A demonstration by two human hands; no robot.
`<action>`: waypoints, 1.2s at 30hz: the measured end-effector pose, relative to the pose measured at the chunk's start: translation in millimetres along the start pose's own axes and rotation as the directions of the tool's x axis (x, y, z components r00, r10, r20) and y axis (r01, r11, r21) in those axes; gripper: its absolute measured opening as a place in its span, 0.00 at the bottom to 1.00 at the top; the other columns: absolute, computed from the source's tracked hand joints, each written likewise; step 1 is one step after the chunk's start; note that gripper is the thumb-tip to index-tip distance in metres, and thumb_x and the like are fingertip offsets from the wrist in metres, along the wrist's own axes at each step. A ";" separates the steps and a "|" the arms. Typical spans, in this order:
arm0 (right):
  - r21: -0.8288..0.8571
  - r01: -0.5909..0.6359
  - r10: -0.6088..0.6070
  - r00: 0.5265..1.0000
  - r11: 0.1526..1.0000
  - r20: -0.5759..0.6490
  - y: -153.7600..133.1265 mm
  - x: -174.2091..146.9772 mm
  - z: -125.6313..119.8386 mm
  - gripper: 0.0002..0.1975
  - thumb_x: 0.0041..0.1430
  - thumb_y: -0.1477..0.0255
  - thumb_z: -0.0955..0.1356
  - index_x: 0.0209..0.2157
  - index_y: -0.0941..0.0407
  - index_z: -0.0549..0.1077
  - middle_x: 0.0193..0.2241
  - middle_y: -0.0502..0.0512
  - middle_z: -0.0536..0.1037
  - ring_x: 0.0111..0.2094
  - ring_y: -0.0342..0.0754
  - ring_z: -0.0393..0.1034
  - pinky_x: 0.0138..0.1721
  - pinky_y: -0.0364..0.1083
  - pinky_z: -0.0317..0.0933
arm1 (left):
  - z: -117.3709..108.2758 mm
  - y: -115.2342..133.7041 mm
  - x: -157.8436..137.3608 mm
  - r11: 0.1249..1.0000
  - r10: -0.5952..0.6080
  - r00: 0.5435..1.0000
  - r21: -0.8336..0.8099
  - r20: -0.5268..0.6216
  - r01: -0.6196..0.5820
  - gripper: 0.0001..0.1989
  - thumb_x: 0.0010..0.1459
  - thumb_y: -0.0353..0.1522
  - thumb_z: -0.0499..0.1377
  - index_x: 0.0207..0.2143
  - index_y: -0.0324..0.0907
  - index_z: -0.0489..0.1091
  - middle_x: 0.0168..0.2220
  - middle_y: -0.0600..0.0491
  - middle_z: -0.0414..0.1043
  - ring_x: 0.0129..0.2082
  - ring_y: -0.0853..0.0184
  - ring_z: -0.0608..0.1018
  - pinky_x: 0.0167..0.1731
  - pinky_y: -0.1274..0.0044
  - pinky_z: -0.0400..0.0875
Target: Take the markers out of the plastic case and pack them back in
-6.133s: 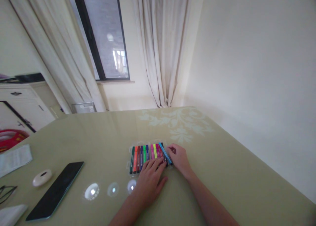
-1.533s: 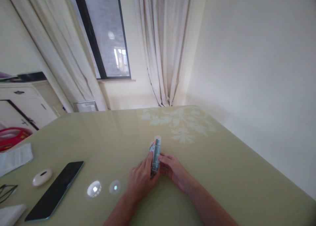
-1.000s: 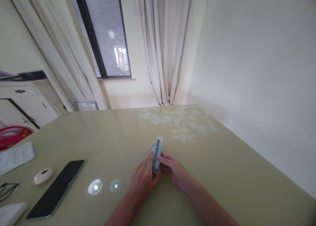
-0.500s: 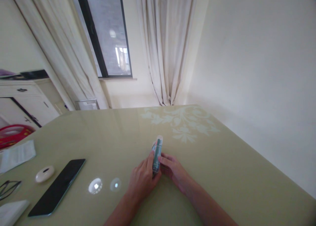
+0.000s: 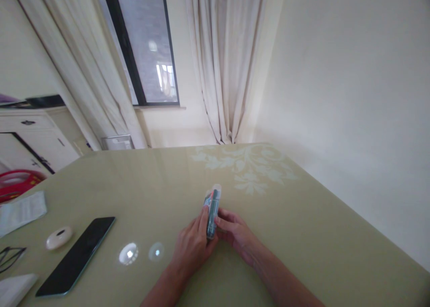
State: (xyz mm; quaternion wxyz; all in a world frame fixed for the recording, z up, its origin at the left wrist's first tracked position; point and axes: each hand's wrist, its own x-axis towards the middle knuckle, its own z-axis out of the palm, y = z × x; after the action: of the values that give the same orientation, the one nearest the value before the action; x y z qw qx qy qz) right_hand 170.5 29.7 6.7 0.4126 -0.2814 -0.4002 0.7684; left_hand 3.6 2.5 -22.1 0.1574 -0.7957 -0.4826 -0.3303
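Observation:
A slim clear plastic pack (image 5: 214, 211) stands tilted up above the table, in front of me. A dark green stick-like thing shows along one side of it, with white, blue and reddish print on the other. Exactly what the pack contains is too small to make out. My left hand (image 5: 192, 242) is closed around its left side and lower end. From the right, my right hand (image 5: 235, 231) grips its lower edge, the thumb against the near face and the other fingers partly hidden behind it.
On the glossy green table (image 5: 151, 186), a black phone (image 5: 77, 255) lies at the left. Near it are a white oval object (image 5: 59, 238), dark-framed glasses (image 5: 10, 257), a white object (image 5: 16, 289) and a pale packet (image 5: 23, 212). A wall (image 5: 352, 96) runs along the right edge.
The pack has turned slightly in my hands, so more of its printed left side shows. Both hands keep their hold, and the view has shifted a little.

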 end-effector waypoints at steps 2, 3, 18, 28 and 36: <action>-0.015 0.016 -0.016 1.000 1.000 0.017 -1.0 -0.4 0.5 0.26 0.53 0.60 0.79 0.52 0.53 0.79 0.48 0.58 0.81 0.47 0.55 0.76 0.51 0.54 0.67 | -1.1 -0.1 1.1 1.000 0.023 0.999 0.010 -0.022 -0.023 0.36 0.67 0.32 0.51 0.73 0.32 0.42 0.51 0.39 0.79 0.46 0.58 0.84 0.39 0.72 0.82; -0.023 0.035 -0.035 0.999 0.999 0.025 -1.3 -0.5 1.0 0.26 0.52 0.61 0.79 0.52 0.53 0.79 0.49 0.58 0.81 0.48 0.56 0.76 0.52 0.54 0.67 | -2.0 -0.1 2.3 0.999 0.035 0.999 0.012 -0.037 -0.034 0.36 0.67 0.31 0.51 0.73 0.31 0.42 0.52 0.38 0.79 0.47 0.58 0.84 0.40 0.72 0.82; 0.047 0.146 -0.145 0.989 0.988 -0.024 -2.5 -1.4 6.8 0.27 0.54 0.60 0.77 0.55 0.49 0.75 0.53 0.56 0.78 0.52 0.55 0.73 0.54 0.54 0.65 | -15.0 -6.0 10.2 0.996 0.089 0.984 0.007 -0.153 -0.089 0.36 0.65 0.28 0.56 0.72 0.34 0.48 0.59 0.39 0.74 0.55 0.58 0.80 0.52 0.72 0.77; 0.066 0.092 -0.094 0.995 0.994 0.029 0.4 -4.4 9.6 0.27 0.51 0.61 0.79 0.52 0.51 0.76 0.50 0.56 0.79 0.48 0.53 0.73 0.50 0.51 0.66 | -15.8 -0.2 5.8 0.993 0.095 0.986 -0.060 -0.135 -0.104 0.32 0.68 0.30 0.56 0.71 0.33 0.51 0.59 0.37 0.74 0.57 0.59 0.78 0.55 0.72 0.74; -0.060 0.159 -0.155 0.985 0.985 0.072 -3.8 -6.4 7.3 0.30 0.49 0.64 0.80 0.54 0.51 0.76 0.50 0.56 0.79 0.52 0.56 0.71 0.57 0.56 0.62 | -18.6 2.1 7.1 0.992 0.082 0.988 -0.084 -0.132 -0.094 0.33 0.67 0.29 0.55 0.72 0.34 0.50 0.60 0.37 0.72 0.58 0.59 0.78 0.55 0.72 0.75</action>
State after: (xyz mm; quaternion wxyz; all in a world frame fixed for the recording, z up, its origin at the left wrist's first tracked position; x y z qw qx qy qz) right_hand 169.7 22.8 14.4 0.4486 -0.2363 -0.4599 0.7290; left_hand 0.7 -4.4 -3.5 0.1664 -0.7998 -0.4204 -0.3949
